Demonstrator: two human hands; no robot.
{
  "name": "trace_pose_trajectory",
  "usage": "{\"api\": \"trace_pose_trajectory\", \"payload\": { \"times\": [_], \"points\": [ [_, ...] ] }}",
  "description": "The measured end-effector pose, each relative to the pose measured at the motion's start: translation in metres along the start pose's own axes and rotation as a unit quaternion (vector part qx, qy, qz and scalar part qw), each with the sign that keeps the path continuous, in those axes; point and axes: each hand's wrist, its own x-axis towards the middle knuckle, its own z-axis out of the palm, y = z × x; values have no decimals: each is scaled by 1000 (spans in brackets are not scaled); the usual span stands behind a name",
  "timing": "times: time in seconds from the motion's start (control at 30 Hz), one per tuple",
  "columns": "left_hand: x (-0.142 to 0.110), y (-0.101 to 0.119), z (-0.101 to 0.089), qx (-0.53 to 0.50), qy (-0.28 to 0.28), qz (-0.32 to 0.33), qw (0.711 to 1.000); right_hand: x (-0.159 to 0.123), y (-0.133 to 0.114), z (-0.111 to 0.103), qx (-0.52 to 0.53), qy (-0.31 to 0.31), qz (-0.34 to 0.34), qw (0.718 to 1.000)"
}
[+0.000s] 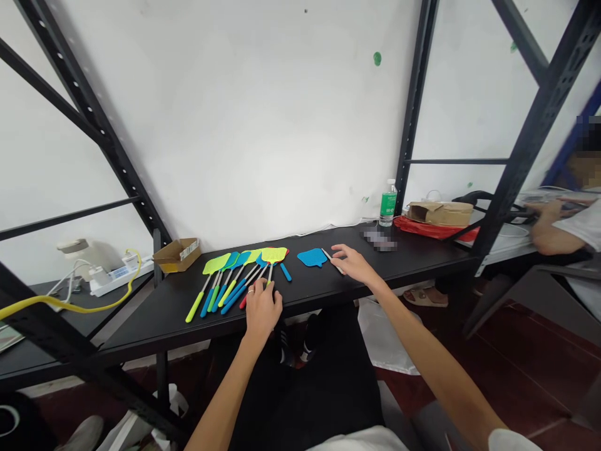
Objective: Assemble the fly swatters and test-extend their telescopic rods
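Black table (159,313) along white wall (282,125). Row of colored fly swatters (230,275) on table, left of center, handles toward near edge. Left hand (263,307) curled over handle of yellow-green swatter (275,255); right hand (352,263) at slim pale rod (332,260), grip unclear. Open carton (177,255) far left; bottle (387,203) far right. Blue swatter head (312,257) just left of rod.

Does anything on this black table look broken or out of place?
Yes: the blue swatter head lies apart from the fanned-out swatters, with no long handle visibly attached and a thin pale rod beside it. The cardboard box at the right also looks crumpled.
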Motion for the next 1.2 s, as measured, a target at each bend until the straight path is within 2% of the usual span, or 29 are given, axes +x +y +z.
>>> {"api": "trace_pose_trajectory", "payload": {
  "times": [0.13,0.33,0.53,0.67,0.77,0.9,1.03,1.2],
  "points": [
    [-1,0,-1,-16,-1,26,1000,-2,5,1,-147,31,-44,988],
    [-3,1,-2,-34,-55,84,994,-6,8,13,-270,14,-37,962],
    [2,-2,-6,-65,-79,96,990,-7,7,18,-300,24,6,954],
    [6,-15,-14,-45,-88,80,992,-4,11,14,-306,36,38,951],
    [7,-24,-18,-22,-85,61,994,-1,14,9,-303,20,46,952],
    [5,-20,-17,-15,-72,72,995,4,21,3,-226,-27,59,972],
    [10,0,-7,-42,-77,115,989,10,31,-2,-37,-51,105,992],
    [23,18,8,-43,-90,120,988,11,33,-8,195,-53,148,968]
  ]
}}
